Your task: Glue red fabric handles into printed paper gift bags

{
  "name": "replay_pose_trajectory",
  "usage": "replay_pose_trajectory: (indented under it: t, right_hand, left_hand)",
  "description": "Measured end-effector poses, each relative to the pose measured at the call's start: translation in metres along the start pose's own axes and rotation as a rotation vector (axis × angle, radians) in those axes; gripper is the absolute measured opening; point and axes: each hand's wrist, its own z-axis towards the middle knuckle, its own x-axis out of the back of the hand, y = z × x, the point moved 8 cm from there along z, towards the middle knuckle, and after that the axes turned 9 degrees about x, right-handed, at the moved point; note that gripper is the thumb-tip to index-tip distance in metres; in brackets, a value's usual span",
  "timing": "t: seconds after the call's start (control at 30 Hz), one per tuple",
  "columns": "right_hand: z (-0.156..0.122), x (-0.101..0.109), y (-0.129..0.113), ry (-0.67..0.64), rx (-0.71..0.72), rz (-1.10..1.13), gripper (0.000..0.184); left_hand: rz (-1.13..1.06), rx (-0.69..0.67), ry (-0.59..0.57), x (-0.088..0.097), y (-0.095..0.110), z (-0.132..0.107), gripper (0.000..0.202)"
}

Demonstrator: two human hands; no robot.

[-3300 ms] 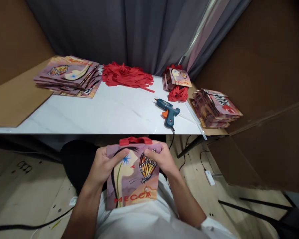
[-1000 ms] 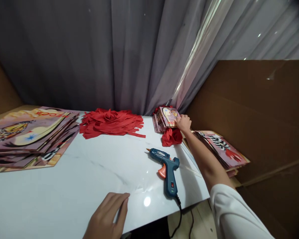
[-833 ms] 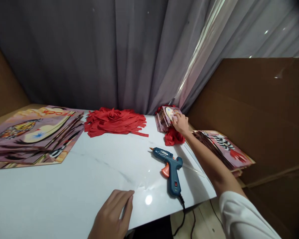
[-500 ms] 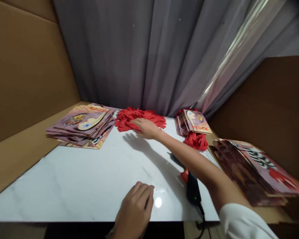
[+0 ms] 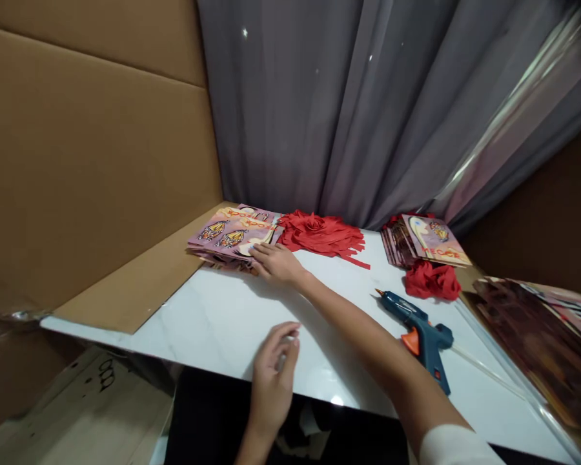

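My right hand point(image 5: 277, 261) reaches far across the white table point(image 5: 213, 316) and rests on the near corner of a stack of flat printed paper bags point(image 5: 230, 234) at the back left; its fingers lie flat on the top bag. My left hand point(image 5: 274, 374) hovers at the table's near edge, fingers loosely apart and holding nothing. A pile of red ribbon strips point(image 5: 322, 234) lies just right of the right hand.
A blue glue gun point(image 5: 419, 326) with an orange trigger lies right of my forearm. Behind it are a small stack of bags point(image 5: 423, 239) and a red ribbon bunch point(image 5: 433, 279). Another bag stack point(image 5: 542, 336) sits at the right edge. Cardboard walls and a grey curtain enclose the table.
My right hand left the small bag stack at the back right, crossed the red ribbon pile and now lies on the left bag stack. The view has swung left.
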Motion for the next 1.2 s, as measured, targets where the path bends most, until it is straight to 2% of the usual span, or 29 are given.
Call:
replay_pose_trajectory:
  t: [0.1,0.13,0.17,0.2,0.23,0.27,0.3,0.37,0.43,0.5,0.6,0.7,0.83,0.93,1.07,1.2]
  right_hand:
    - [-0.070,0.024,-0.022,0.031,0.009,0.153,0.045]
    - [-0.097,0.029,-0.031,0.031,-0.007,0.193,0.047]
    - [-0.123,0.032,-0.039,0.029,-0.054,0.228,0.048]
    - [-0.148,0.033,-0.047,0.023,-0.112,0.258,0.048]
    - [-0.172,0.033,-0.056,0.029,-0.170,0.281,0.047]
    - [-0.192,0.034,-0.066,0.049,-0.226,0.293,0.047]
    - [-0.209,0.036,-0.075,0.082,-0.277,0.289,0.047]
    - [-0.233,0.043,-0.092,0.174,-0.359,0.234,0.044]
    - [-0.245,0.050,-0.109,0.247,-0.426,0.149,0.036]
    - [-0.250,0.052,-0.125,0.279,-0.473,0.104,0.027]
    - [-0.253,0.044,-0.145,0.271,-0.512,0.112,0.020]
    - [-0.258,0.037,-0.156,0.278,-0.537,0.115,0.028]
    - [-0.256,0.037,-0.161,0.233,-0.548,0.098,0.046]
    - [-0.245,0.038,-0.157,0.171,-0.603,0.060,0.037]
    - [-0.208,0.029,-0.140,0.084,-0.606,0.049,0.033]
    - [-0.175,0.007,-0.112,-0.007,-0.578,0.193,0.055]
  left_hand:
    - [0.229,-0.178,0.236,0.053,0.014,0.021,0.034]
    - [0.326,-0.230,0.272,0.065,0.018,0.029,0.041]
    - [0.432,-0.271,0.241,0.069,0.018,0.038,0.051]
    - [0.524,-0.285,0.133,0.065,0.014,0.046,0.063]
    - [0.594,-0.278,-0.040,0.055,0.006,0.052,0.073]
    - [0.639,-0.254,-0.211,0.042,-0.005,0.053,0.074]
    - [0.678,-0.234,-0.314,0.032,-0.013,0.051,0.066]
    - [0.714,-0.213,-0.397,0.016,-0.023,0.042,0.051]
    - [0.703,-0.232,-0.385,0.004,-0.021,0.032,0.051]
    - [0.674,-0.284,-0.375,-0.005,-0.013,0.023,0.056]
    - [0.637,-0.320,-0.390,-0.014,-0.006,0.015,0.042]
    - [0.591,-0.309,-0.391,-0.016,-0.005,0.014,0.035]
    - [0.507,-0.422,-0.366,-0.016,0.010,0.010,0.040]
    - [0.487,-0.502,-0.304,-0.014,0.025,0.005,0.042]
    - [0.470,-0.576,-0.161,-0.007,0.046,-0.004,0.038]
    - [0.483,-0.622,-0.121,-0.002,0.054,-0.024,0.033]
